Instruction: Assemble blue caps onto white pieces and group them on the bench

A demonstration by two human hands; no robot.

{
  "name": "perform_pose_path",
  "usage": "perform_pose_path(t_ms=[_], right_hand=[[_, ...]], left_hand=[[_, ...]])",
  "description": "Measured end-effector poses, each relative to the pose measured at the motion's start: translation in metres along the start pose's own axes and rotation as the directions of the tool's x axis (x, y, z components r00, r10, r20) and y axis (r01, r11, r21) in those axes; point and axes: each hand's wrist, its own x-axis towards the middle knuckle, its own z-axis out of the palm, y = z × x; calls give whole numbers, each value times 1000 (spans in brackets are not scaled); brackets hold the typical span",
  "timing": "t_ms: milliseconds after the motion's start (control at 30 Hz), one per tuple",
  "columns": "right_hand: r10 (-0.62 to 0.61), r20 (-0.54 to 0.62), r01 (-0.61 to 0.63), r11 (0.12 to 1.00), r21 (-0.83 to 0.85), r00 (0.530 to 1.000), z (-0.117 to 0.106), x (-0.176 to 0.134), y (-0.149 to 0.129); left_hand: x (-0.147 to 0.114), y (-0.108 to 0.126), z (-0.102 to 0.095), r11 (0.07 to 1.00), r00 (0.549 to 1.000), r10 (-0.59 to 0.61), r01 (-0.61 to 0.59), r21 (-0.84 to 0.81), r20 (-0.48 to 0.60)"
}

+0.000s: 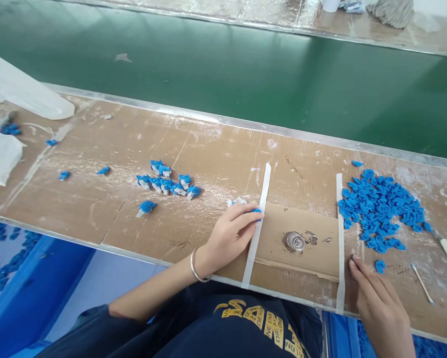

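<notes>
My left hand [231,233] rests on the cardboard-covered bench [96,209] and pinches a small blue-and-white part [242,203] at its fingertips, beside a strip of white tape [259,223]. My right hand [380,306] lies flat near the front edge, fingers together, holding nothing; a single blue cap [380,266] lies just beyond it. A big heap of blue caps [382,209] sits past the right hand. A cluster of assembled blue-and-white parts [167,183] lies left of centre.
A taped cardboard patch holds a small glue dish [294,241]. A cotton swab [422,283] lies at the right. A green conveyor belt [223,69] runs behind the bench. White bags [7,89] sit at the left; blue bins with parts [7,263] stand below.
</notes>
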Motion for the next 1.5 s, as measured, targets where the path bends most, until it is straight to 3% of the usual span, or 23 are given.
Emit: perform_pose_path(t_ms=[67, 100, 167, 233, 267, 333, 400, 633, 767, 833, 967, 1033, 1100, 1167, 1233, 1400, 1500], right_hand=[[14, -9, -14, 1000, 0, 1000, -2, 3, 1], [57, -24, -56, 998, 26, 998, -3, 6, 0], [190, -64, -180, 975, 134, 980, -6, 16, -10], [296, -75, -266, 924, 274, 952, -9, 34, -27], [323, -73, -279, 896, 345, 944, -10, 46, -36], [311, -75, -245, 856, 455, 948, -10, 69, -52], [257, -79, -185, 847, 498, 963, -7, 89, -62], [126, -76, -94, 938, 335, 989, 5, 104, -64], [196, -83, -147, 904, 401, 977, 1, 101, -74], [327, -24, -258, 785, 563, 945, -2, 99, -83], [533, 109, -359, 393, 847, 839, -5, 95, -103], [551, 134, -343, 296, 891, 824, -4, 94, -109], [546, 148, -333, 256, 907, 824, -3, 93, -111], [538, 138, -322, 263, 910, 831, -2, 92, -112], [514, 101, -303, 328, 895, 852, -2, 91, -112], [417, -110, -212, 651, 729, 902, -7, 88, -115], [427, -127, -218, 667, 712, 895, -10, 89, -117]], left_hand=[[-9, 14, 0, 932, 979, -194, 202, -301, 56], [-13, 21, 1, 834, 948, -293, 318, -451, 125], [-20, 31, 3, 545, 848, -437, 516, -661, 301], [-24, 37, 6, 274, 745, -492, 623, -733, 450], [-26, 39, 8, 181, 706, -500, 652, -736, 502], [-26, 40, 11, 68, 651, -502, 686, -725, 569], [-25, 40, 14, 7, 628, -493, 695, -719, 603], [-26, 40, 19, -117, 622, -476, 656, -745, 622], [-26, 40, 22, -112, 626, -482, 650, -752, 613], [-26, 41, 23, -99, 624, -491, 654, -750, 608], [-25, 44, 25, -108, 628, -481, 650, -752, 612], [-25, 46, 26, -126, 640, -456, 642, -756, 619], [-26, 47, 27, -138, 647, -437, 638, -757, 625], [-26, 48, 29, -136, 645, -438, 641, -756, 626], [-26, 49, 29, -131, 641, -450, 641, -756, 622], [-25, 54, 27, -146, 622, -471, 644, -751, 625], [-22, 59, 25, -129, 614, -475, 661, -739, 631]])
